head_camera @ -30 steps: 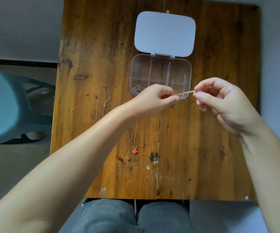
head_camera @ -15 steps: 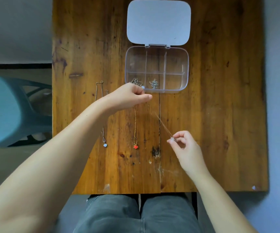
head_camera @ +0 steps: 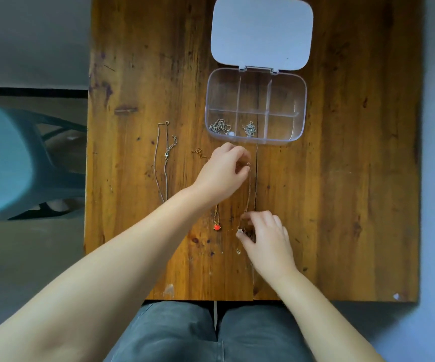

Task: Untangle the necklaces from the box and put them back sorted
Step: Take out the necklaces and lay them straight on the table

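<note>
A thin gold necklace (head_camera: pixel 248 194) lies stretched lengthwise on the wooden table (head_camera: pixel 341 205). My left hand (head_camera: pixel 221 176) pinches its far end near the box, and my right hand (head_camera: pixel 266 239) pinches its near end by a small pendant. A second gold necklace with a red pendant (head_camera: pixel 216 227) lies just left of it, partly under my left wrist. Further left lies a silver necklace (head_camera: pixel 162 163). The clear compartment box (head_camera: pixel 300 111) stands open beyond my hands, with tangled silver chains (head_camera: pixel 220 126) and a small silver piece (head_camera: pixel 249 129) in its near compartments.
The box's white lid (head_camera: pixel 260 32) lies flat open at the table's far edge. A teal plastic chair (head_camera: pixel 7 163) stands left of the table. My knees in grey trousers (head_camera: pixel 211 333) sit under the near edge.
Both hands have brought the gold necklace down from in front of the box and laid it straight on the table beside the red-pendant one. The right hand moved left and slightly away.
</note>
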Tool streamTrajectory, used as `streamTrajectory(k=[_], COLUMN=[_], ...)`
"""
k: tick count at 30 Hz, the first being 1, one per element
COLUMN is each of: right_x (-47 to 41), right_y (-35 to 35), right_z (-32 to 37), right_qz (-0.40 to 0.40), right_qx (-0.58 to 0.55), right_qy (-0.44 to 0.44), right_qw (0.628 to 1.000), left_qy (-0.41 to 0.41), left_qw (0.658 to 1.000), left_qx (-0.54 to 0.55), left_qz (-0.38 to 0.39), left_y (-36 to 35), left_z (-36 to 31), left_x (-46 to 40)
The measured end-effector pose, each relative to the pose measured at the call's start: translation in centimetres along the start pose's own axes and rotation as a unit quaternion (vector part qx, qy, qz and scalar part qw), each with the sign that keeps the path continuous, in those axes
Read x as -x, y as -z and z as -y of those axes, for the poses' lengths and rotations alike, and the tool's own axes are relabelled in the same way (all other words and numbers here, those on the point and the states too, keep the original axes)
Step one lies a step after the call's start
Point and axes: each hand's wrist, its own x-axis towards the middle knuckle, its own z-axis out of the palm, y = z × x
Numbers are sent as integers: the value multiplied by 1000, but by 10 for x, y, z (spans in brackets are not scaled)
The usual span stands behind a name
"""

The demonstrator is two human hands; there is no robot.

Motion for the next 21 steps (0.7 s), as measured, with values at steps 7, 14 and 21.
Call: streamTrajectory(k=[7,14,21], right_x=[-99,-173,-182], right_y=[86,95,106], right_z=[52,89,88], right_qz=[-122,83,181], right_qx=[-44,317,229], right_qy=[116,182,174], right_qw=[985,927,941], left_qy=[3,-17,-34], left_qw=[985,985,983], left_qx=[-23,-76,-85], left_qz=[-170,-153,-160], left_y=[32,46,44], left_z=[21,32,33], left_x=[0,-16,-15])
